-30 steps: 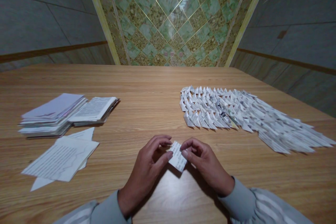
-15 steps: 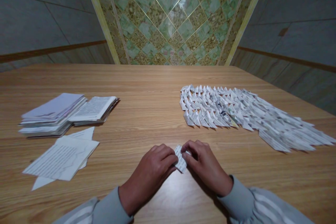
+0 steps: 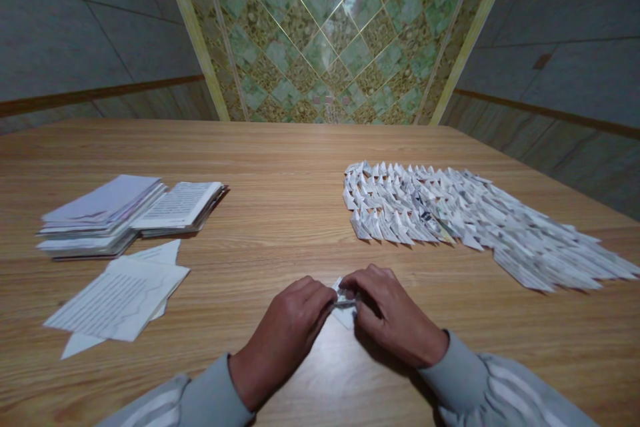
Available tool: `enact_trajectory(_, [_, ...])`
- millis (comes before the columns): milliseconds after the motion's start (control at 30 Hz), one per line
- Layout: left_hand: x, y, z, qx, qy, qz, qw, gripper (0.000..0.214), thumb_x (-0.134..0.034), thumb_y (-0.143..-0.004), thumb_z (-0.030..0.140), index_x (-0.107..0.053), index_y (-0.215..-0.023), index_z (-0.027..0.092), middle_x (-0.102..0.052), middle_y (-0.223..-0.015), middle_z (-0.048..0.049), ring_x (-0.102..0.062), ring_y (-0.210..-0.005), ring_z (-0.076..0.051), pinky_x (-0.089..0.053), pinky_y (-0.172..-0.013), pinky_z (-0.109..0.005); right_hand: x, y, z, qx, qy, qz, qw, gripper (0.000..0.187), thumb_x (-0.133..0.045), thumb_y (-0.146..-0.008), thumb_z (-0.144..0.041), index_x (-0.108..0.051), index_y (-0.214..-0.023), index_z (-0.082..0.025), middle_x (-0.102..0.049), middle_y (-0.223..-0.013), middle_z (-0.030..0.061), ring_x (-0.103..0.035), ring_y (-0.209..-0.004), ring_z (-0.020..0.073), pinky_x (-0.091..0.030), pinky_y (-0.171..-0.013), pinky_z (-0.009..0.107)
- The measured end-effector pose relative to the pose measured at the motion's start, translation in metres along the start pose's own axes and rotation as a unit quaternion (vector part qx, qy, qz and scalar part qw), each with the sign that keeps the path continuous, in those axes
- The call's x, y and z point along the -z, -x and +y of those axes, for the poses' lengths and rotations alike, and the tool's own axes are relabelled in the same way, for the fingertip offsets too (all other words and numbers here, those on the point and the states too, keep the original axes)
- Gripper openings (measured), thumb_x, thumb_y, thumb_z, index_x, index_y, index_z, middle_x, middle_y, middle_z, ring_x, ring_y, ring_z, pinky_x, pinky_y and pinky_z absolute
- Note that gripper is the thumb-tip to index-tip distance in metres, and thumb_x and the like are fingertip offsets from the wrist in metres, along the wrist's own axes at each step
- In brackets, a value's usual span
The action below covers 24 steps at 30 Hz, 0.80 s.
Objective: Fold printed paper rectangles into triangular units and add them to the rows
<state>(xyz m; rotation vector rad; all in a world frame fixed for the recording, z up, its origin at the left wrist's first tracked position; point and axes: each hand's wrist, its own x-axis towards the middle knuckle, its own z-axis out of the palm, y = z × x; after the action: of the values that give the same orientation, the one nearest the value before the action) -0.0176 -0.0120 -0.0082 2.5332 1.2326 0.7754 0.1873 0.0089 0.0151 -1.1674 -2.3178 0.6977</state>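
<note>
Both hands pinch one small folded slip (image 3: 345, 300) at the table's (image 3: 280, 167) near edge: left hand (image 3: 295, 327) and right hand (image 3: 390, 313) closed on it. Finished pieces (image 3: 450, 213) lie beyond-right (many rows). Loose sheets (image 3: 115, 300) and page stacks (image 3: 130, 210) remain beyond-left, so plenty seems left.

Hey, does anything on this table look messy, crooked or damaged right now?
Only the loose sheets at the near left lie askew, overlapping at angles beside the neater paper stack. The folded pieces lie in tidy rows. Both hands pinch a small folded paper; no damage shows.
</note>
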Motion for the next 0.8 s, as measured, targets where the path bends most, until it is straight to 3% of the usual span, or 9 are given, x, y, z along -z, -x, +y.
enact_trajectory(133, [0.0,-0.001,0.0,0.024,0.021,-0.001,0.999,0.011,-0.053,-0.096,0.015,-0.062,-0.093,0.018,-0.067,-0.082,-0.0049,-0.062,-0.076,-0.021,-0.049,-0.069,-0.031,0.0,-0.002,0.006,-0.005,0.013,-0.002,1.0,0.023,-0.067,-0.072,-0.002,-0.063,-0.087,-0.018,-0.065,-0.084,0.0005,-0.055,-0.086,0.0197,-0.036,-0.08,0.034])
enact_trajectory(333, [0.001,-0.002,0.004,0.043,0.033,0.006,0.998,0.01,-0.052,-0.095,0.013,-0.06,-0.091,0.018,-0.065,-0.081,-0.0044,-0.06,-0.076,-0.021,-0.046,-0.068,-0.031,-0.003,-0.004,0.022,0.005,0.019,-0.004,1.0,0.005,-0.072,-0.087,-0.016,-0.069,-0.084,-0.02,-0.067,-0.084,0.0014,-0.057,-0.087,0.0194,-0.037,-0.077,0.032])
enact_trajectory(467, [0.004,0.0,0.003,0.065,0.031,0.01,0.997,0.002,-0.058,-0.093,0.017,-0.059,-0.091,0.018,-0.064,-0.082,-0.0045,-0.058,-0.077,-0.021,-0.045,-0.067,-0.031,-0.002,-0.005,0.023,0.003,0.025,-0.003,1.0,0.003,-0.075,-0.085,-0.02,-0.074,-0.084,-0.022,-0.068,-0.081,0.0008,-0.058,-0.085,0.0192,-0.036,-0.077,0.032])
enact_trajectory(600, [0.009,-0.001,0.001,0.063,-0.018,-0.002,0.998,0.009,-0.065,-0.09,0.028,-0.062,-0.09,0.02,-0.063,-0.085,-0.0042,-0.057,-0.08,-0.023,-0.042,-0.069,-0.034,0.0,-0.005,0.023,0.002,0.026,-0.004,1.0,0.002,-0.075,-0.086,-0.023,-0.076,-0.085,-0.024,-0.07,-0.08,0.0002,-0.059,-0.084,0.0185,-0.036,-0.078,0.033])
enact_trajectory(800, [0.009,-0.004,0.0,0.094,-0.032,-0.027,0.995,0.01,-0.06,-0.093,0.021,-0.067,-0.085,0.021,-0.062,-0.085,-0.0037,-0.057,-0.083,-0.022,-0.043,-0.071,-0.034,0.004,-0.005,0.025,-0.008,0.021,-0.01,1.0,0.005,-0.073,-0.088,-0.027,-0.077,-0.086,-0.026,-0.072,-0.081,0.0007,-0.06,-0.085,0.0198,-0.036,-0.081,0.034])
